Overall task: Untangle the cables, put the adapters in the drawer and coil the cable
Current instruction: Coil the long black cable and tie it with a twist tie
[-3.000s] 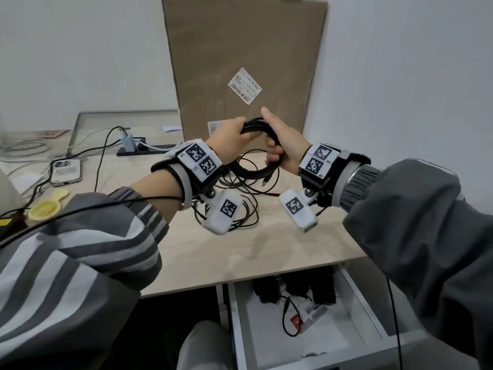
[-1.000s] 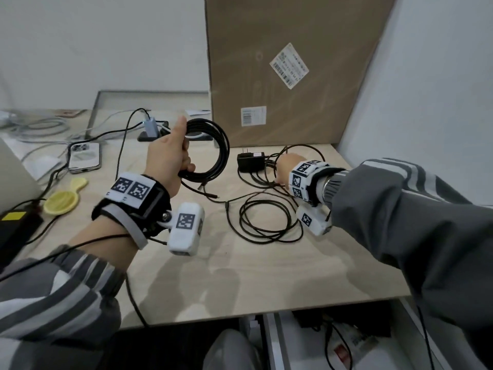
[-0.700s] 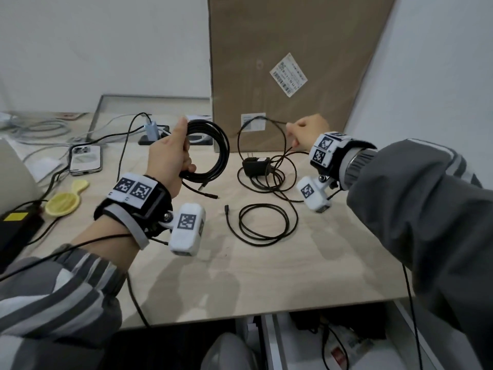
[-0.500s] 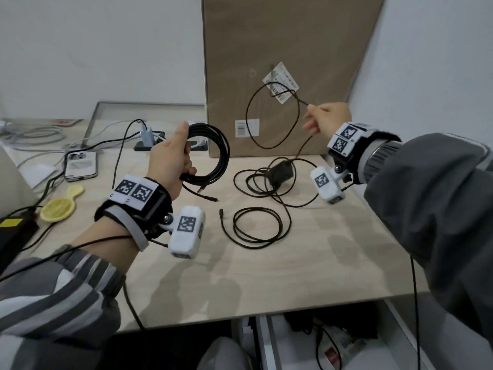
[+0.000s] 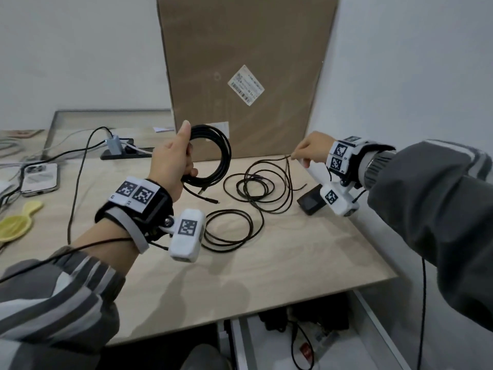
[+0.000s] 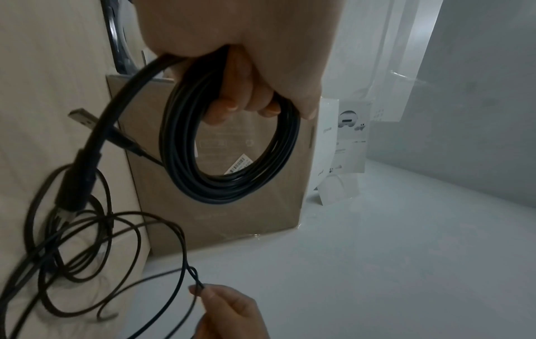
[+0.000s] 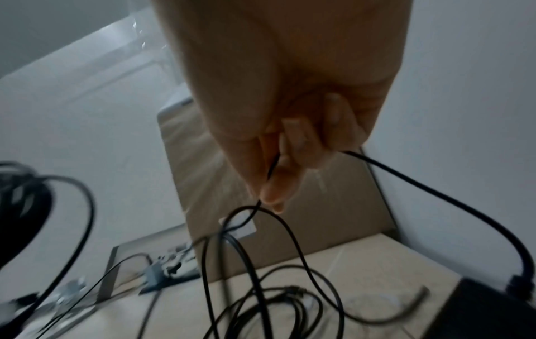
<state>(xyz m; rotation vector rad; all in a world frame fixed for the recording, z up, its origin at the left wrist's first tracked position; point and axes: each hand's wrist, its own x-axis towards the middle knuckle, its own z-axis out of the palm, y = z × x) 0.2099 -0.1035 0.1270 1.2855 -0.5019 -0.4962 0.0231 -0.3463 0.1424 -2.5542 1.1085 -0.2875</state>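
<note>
Holding a finished coil (image 5: 210,153) aloft, the left hand (image 5: 172,162) grips it; the right hand (image 5: 310,149) pinches a thin cable (image 5: 262,182) strewn over the desk (image 5: 266,263). One adapter (image 5: 310,200) lies near the desk's right edge, still to go in the open drawer (image 5: 240,343).

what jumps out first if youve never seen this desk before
The left hand grips a thick black coiled cable above the wooden desk. To its right, the right hand pinches a thin black cord looped across the desk, before a tall brown cardboard box.
</note>
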